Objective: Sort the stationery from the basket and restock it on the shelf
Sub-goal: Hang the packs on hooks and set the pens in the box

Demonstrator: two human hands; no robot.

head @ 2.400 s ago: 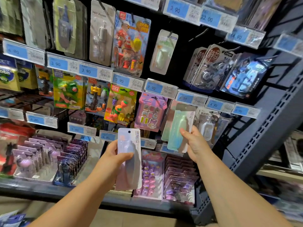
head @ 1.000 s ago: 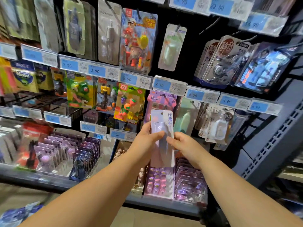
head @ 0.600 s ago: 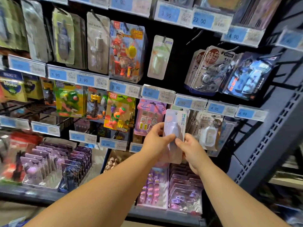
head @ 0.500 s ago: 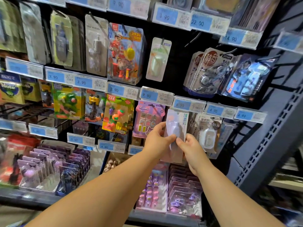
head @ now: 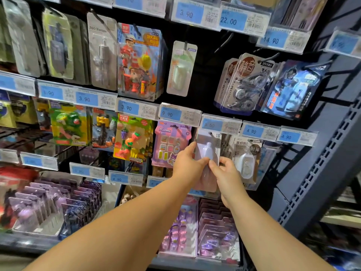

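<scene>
Head view looks up at a dark grey shelf [head: 322, 173] whose rows of peg hooks carry hanging packs, each row fronted by blue price tags. Below both grips, trays of purple packs [head: 216, 237] stand in ranks on the bottom ledge. Left of the left grip hangs a pink Kuromi pack [head: 170, 143], and further left a fruit eraser pack [head: 132, 137]. Just right of the right grip hangs a white correction-tape pack [head: 246, 163]. Between those two nearest neighbours, both grips hold the pale blister card [head: 208, 151] upright against the shelf, its top tucked just under the 6.50 price tag [head: 220, 125]. The left grip [head: 187, 167] closes on the card's left edge, thumb across the front and fingers behind it. The right grip [head: 227, 177] pinches the card from the right, thumb tip on the blister beside the left thumb, the other fingers curled at the right edge. Above the grips the tip of a peg hook [head: 210, 133] shows at the card's top; whether the card's hole is over it cannot be told.
</scene>
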